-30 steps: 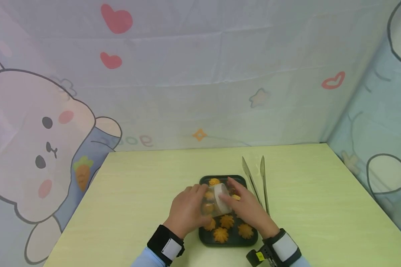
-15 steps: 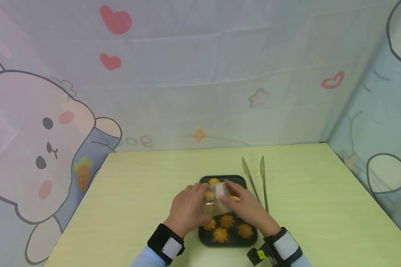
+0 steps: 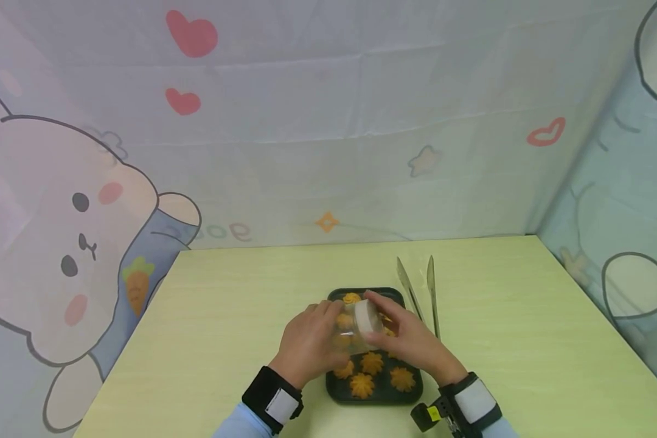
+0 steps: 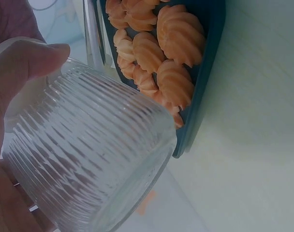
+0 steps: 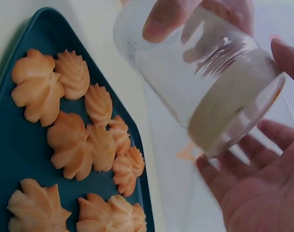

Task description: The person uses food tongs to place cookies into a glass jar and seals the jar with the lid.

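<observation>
On the backdrop point(image 3: 328, 121), left of the middle in the head view, stand a few faint letters point(image 3: 239, 232), which are too pale for me to read with certainty. The jar point(image 4: 98, 140) is of clear material with fine ribs and bears a pale lid point(image 3: 367, 317); it is found at the lower centre of the head view, tilted over the dark tray point(image 5: 16, 150) of golden cookies point(image 3: 402, 379). The left hand point(image 3: 309, 340) grasps the jar's body, and the right hand point(image 3: 407, 337) holds its fingers curved around the lid.
</observation>
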A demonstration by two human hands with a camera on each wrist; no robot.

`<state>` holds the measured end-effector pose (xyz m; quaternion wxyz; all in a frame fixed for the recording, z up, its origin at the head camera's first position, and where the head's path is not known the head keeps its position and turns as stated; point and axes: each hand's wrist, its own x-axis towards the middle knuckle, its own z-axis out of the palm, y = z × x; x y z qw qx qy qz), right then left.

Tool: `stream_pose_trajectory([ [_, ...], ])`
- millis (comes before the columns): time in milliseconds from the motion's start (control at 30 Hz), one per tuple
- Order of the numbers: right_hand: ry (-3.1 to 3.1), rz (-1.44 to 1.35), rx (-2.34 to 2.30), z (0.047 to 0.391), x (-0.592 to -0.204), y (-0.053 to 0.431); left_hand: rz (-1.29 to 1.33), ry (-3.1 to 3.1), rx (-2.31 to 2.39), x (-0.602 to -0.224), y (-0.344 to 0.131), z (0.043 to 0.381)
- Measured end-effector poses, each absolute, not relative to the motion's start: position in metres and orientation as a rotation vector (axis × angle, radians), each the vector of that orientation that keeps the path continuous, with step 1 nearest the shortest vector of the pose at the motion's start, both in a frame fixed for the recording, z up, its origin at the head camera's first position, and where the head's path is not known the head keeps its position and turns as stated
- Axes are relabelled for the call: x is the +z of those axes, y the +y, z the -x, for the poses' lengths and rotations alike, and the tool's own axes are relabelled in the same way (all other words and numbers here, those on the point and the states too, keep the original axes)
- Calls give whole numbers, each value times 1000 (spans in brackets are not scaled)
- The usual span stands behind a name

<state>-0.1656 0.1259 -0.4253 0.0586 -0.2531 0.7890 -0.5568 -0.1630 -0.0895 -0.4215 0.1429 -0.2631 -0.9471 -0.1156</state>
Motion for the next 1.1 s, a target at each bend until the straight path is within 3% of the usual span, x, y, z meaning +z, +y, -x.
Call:
stream_pose_trajectory([
  [233, 2460, 307, -1604, 164, -412, 117, 767, -2686, -277, -424, -90, 165],
  [367, 2442, 217, -1594, 163, -406, 113, 770, -2677, -266, -425, -91, 165],
  [667, 2442, 373, -1590, 162, -412, 116, 764, -2692, -282, -427, -92, 165],
  [933, 2386, 737, -1668, 166, -423, 127, 762, -2698, -293, -425, -93, 163],
  [1100, 2338, 781, -1713, 166, -426, 128, 766, -2690, -295, -425, -93, 164],
])
